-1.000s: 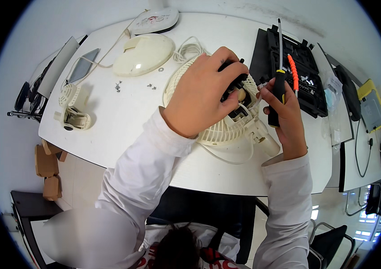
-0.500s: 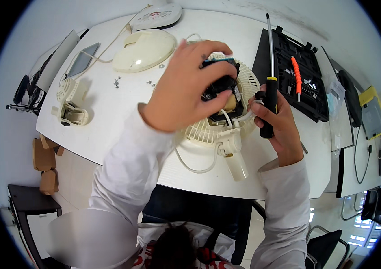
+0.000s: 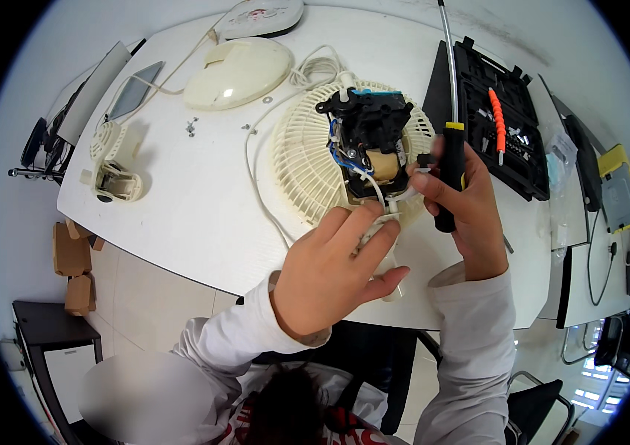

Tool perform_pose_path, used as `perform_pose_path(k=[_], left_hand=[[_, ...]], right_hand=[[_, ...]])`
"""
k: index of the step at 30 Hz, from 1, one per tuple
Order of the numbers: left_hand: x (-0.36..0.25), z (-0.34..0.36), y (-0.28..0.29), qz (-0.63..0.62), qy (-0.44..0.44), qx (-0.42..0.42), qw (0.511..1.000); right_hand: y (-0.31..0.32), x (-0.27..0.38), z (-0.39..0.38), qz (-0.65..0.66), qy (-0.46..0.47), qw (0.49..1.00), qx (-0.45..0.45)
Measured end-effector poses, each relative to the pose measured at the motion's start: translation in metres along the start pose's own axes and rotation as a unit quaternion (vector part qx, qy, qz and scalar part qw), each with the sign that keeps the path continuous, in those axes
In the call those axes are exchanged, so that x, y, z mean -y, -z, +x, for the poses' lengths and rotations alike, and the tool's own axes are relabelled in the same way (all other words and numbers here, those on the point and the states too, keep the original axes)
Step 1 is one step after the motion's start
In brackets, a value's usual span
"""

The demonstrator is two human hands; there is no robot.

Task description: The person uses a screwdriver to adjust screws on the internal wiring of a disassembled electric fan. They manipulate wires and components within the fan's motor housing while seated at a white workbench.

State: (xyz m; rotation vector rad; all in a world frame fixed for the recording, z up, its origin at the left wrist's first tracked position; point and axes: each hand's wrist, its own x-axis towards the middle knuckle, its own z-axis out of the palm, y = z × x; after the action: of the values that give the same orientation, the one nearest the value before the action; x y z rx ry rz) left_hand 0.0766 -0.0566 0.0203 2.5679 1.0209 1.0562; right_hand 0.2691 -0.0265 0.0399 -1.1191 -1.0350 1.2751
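A cream fan grille [image 3: 300, 163] lies on the white table, with the exposed fan motor and its black gearbox [image 3: 374, 122] on top. My left hand [image 3: 337, 271] is over the fan's cream neck [image 3: 391, 285], fingertips at the neck and cable below the motor. Its fingers are apart and the thumb is stretched out; the palm side is hidden. Right of the motor, my right hand [image 3: 467, 204] holds a long screwdriver [image 3: 450, 167] with a black and yellow handle, shaft pointing away. Near its thumb and fingertips is a small black part [image 3: 425, 159] beside a white wire.
A black tool case [image 3: 504, 119] with an orange flexible shaft [image 3: 496, 119] lies at right. A cream cover [image 3: 237, 74] and a coiled cord [image 3: 315, 70] are at the back. Loose screws [image 3: 191, 127] and a cream housing [image 3: 116, 167] lie left.
My left hand has come off the motor's top and moved toward me, down to the fan's neck, uncovering the gearbox. The right hand keeps the screwdriver nearly in place.
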Motion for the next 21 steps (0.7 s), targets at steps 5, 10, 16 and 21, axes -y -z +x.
perform_pose_path(k=[5, 10, 16, 21], left_hand=[[0.007, -0.002, -0.001, -0.030, -0.008, -0.010, 0.999], [0.006, -0.001, -0.002, -0.049, 0.004, -0.015, 0.999], [0.001, 0.000, 0.002, -0.055, 0.040, -0.021, 0.997], [-0.018, -0.011, -0.007, -0.152, 0.150, -0.120, 0.969]], right_hand=[[-0.014, 0.011, -0.003, -0.154, 0.091, 0.984, 0.002], [-0.034, 0.015, -0.006, -0.244, 0.161, 0.956, 0.016], [-0.038, 0.019, -0.008, -0.271, 0.171, 0.947, 0.003], [-0.040, 0.019, -0.008, -0.303, 0.220, 0.927, -0.016]])
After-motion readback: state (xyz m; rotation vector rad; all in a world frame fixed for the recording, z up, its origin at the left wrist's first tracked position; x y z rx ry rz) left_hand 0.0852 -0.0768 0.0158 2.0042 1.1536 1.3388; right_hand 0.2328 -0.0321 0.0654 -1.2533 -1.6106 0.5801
